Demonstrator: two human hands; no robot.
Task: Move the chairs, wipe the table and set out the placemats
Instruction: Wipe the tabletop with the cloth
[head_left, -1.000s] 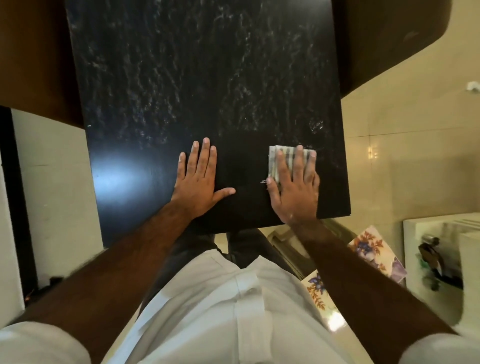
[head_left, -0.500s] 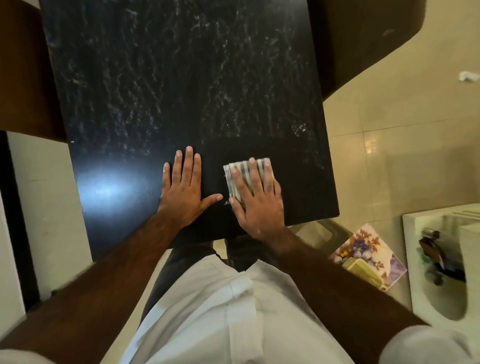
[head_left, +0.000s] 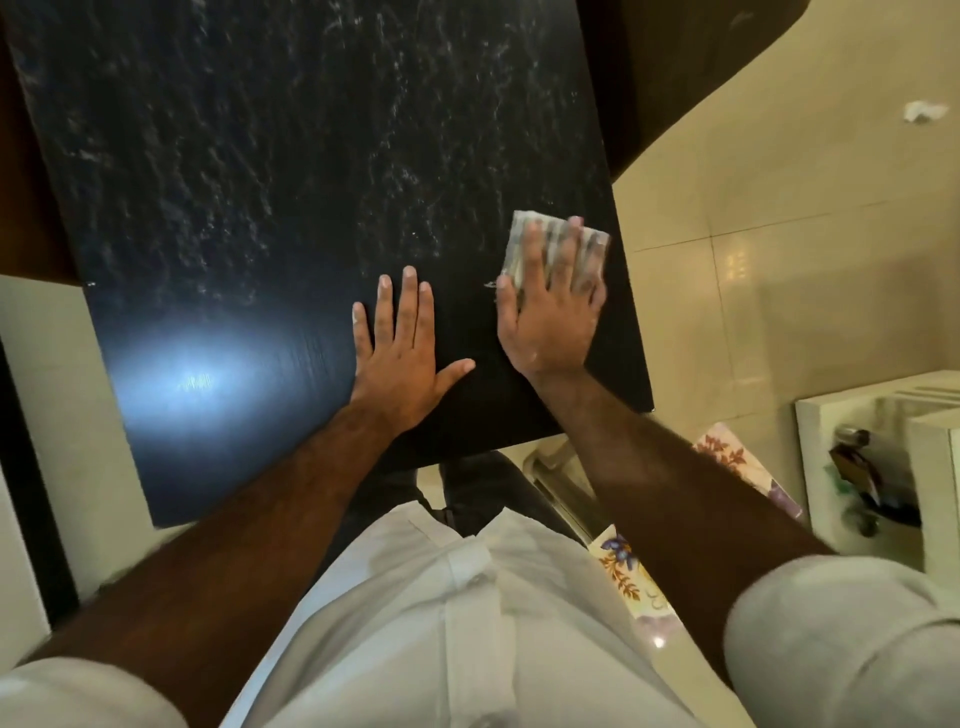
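1. The black table (head_left: 260, 182) filled the upper left and middle of the frame. Pale smears covered its far part, and a bright glare sat at the lower left of its top.
2. The left hand (head_left: 400, 358) lay flat on the table at centre frame, close to the near edge. Its fingers were straight, its thumb was spread, and it held nothing.
3. The right hand (head_left: 550, 312) pressed a folded striped cloth (head_left: 553, 236) onto the table right of centre, beside the table's right edge. Its fingers lay straight over the cloth, not curled round it.
4. The hands were near each other but apart.
5. A flowered placemat (head_left: 621, 566) lay on the pale tiled floor (head_left: 779, 260) at lower right, partly hidden by the right forearm.
6. A white basin (head_left: 810, 467) stood at the right edge.
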